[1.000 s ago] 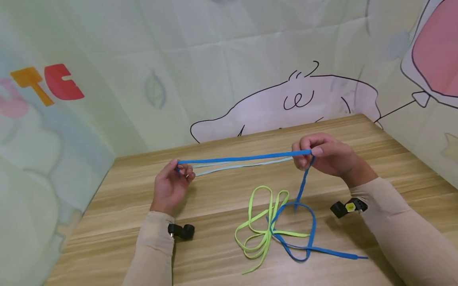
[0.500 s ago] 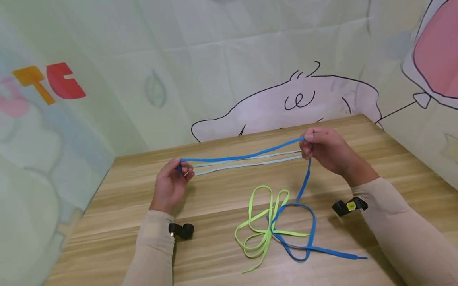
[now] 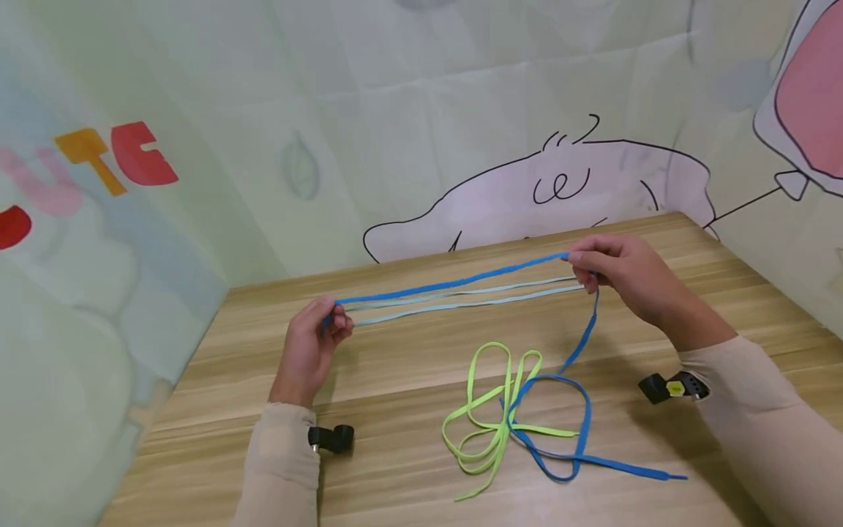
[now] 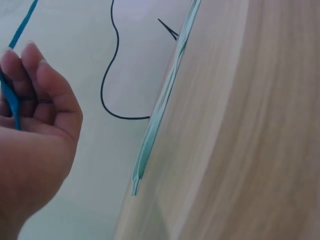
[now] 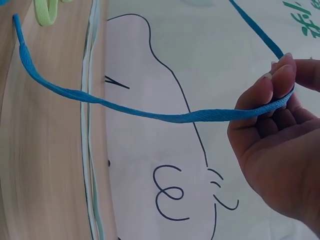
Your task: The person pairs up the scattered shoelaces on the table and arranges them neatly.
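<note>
A blue shoelace (image 3: 454, 282) runs nearly straight between my two hands, held above the table. My left hand (image 3: 312, 340) pinches its left part, and a short blue length shows within the fingers in the left wrist view. My right hand (image 3: 626, 274) pinches the other part between thumb and fingertips. From there a tail (image 5: 170, 118) droops to a narrow tip in the right wrist view. Beyond the hands, a pale mint shoelace (image 4: 150, 135) lies stretched out in two strands along the far part of the table.
On the wooden table (image 3: 395, 468), a yellow-green shoelace (image 3: 490, 428) lies in loose loops. A looped blue shoelace (image 3: 586, 410) overlaps its right side. A printed cloth backdrop (image 3: 369, 146) stands behind and beside the table.
My right hand has shifted its grip and moved right and slightly up. The blue shoelace sagged half a second ago and is straighter now. The left hand keeps its hold.
</note>
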Demonstrator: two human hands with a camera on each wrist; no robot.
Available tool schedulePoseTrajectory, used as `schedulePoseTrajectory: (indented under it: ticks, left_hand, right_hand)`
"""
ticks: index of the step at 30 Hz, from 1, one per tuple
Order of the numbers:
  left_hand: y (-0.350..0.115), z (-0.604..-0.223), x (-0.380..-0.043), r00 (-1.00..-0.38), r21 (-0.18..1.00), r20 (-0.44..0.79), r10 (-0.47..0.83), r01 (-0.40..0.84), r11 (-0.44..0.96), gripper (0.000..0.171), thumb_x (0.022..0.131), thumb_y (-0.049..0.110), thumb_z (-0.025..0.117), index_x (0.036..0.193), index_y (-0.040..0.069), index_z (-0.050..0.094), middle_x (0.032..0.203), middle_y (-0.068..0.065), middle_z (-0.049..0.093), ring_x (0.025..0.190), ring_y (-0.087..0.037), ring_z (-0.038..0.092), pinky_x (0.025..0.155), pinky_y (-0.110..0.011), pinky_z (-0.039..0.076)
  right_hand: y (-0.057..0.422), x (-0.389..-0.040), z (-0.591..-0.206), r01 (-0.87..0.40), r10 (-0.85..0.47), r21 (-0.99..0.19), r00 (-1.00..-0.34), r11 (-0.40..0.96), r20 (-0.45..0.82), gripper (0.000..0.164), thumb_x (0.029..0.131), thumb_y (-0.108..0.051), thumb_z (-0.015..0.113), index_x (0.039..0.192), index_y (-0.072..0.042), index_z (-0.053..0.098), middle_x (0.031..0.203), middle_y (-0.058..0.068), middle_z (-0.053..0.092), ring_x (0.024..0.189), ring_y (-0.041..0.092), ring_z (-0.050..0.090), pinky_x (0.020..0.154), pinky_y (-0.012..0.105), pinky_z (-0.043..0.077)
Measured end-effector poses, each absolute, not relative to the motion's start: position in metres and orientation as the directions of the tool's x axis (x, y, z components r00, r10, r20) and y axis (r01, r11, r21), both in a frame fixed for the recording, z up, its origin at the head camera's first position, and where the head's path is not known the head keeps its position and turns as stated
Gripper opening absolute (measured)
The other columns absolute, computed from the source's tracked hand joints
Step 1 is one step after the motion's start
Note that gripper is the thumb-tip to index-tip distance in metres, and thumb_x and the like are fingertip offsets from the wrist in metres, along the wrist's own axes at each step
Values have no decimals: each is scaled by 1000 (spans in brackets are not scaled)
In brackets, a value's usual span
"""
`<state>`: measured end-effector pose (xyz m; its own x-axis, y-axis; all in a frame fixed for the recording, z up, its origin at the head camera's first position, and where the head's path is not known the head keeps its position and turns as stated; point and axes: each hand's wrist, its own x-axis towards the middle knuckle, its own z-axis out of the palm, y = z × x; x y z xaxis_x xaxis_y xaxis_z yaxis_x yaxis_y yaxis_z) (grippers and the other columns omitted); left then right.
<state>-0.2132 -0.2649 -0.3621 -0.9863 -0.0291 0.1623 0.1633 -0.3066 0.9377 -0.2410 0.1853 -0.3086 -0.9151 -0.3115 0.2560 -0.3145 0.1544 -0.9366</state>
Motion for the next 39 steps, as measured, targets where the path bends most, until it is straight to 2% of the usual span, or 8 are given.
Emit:
schedulePoseTrajectory:
  ticks: [4, 10, 17, 23, 29, 35, 39]
  left_hand:
    - [-265, -366, -211, -988, 951, 138, -64, 151, -271, 29, 107, 20, 49, 86, 4, 62, 72, -2, 58, 72, -17, 61, 73, -28, 52]
    - [-263, -369, -207, -982, 967, 135, -134, 160, -200, 29, 106, 19, 51, 85, 2, 62, 72, -2, 59, 70, -16, 62, 72, -28, 53]
    - [-262, -365, -203, -977, 994, 111, -181, 110, 18, 29, 106, 22, 52, 88, 3, 62, 76, -2, 60, 75, -15, 63, 75, -27, 54]
    - [-266, -363, -205, -973, 976, 102, -209, 57, 212, 31, 106, 25, 53, 95, -3, 62, 79, -3, 63, 76, -15, 64, 76, -27, 54]
    - [-269, -364, -205, -977, 978, 71, -200, 28, 209, 35, 106, 28, 53, 99, -6, 60, 80, -3, 63, 77, -16, 63, 76, -27, 54]
    - [-272, -367, -208, -979, 981, 18, -201, -21, 191, 39, 105, 29, 53, 105, -10, 59, 81, -3, 63, 78, -15, 63, 76, -27, 53]
    - [-272, -371, -211, -977, 979, -21, -213, -63, 192, 39, 105, 28, 54, 108, -11, 60, 81, -3, 63, 76, -13, 63, 76, -28, 54]
  right_hand:
    - [194, -237, -307, -303, -268, -930, -932, 207, 244, 22, 102, -22, 61, 111, -4, 70, 82, 6, 60, 72, 20, 56, 68, 28, 53]
    - [202, -236, -305, -307, -243, -902, -941, 305, 238, 28, 102, -26, 62, 112, 0, 67, 84, 12, 59, 73, 25, 55, 68, 32, 52]
    - [213, -237, -305, -332, -282, -815, -935, 475, 217, 21, 101, -23, 64, 111, -6, 67, 95, 9, 62, 82, 25, 57, 69, 30, 52]
    - [221, -242, -308, -371, -301, -737, -924, 566, 234, 18, 98, -18, 66, 114, -8, 66, 91, 10, 61, 79, 25, 57, 65, 30, 51]
    - [230, -248, -314, -370, -312, -700, -925, 611, 216, 22, 98, -12, 65, 119, -5, 63, 93, 9, 59, 79, 24, 57, 66, 29, 52]
    - [244, -259, -320, -328, -301, -707, -939, 627, 169, 23, 100, -13, 63, 119, -2, 62, 100, 11, 62, 84, 19, 58, 69, 29, 54]
    - [252, -264, -326, -283, -280, -723, -951, 630, 128, 25, 102, -18, 61, 119, -1, 62, 105, 15, 62, 89, 24, 58, 73, 33, 55]
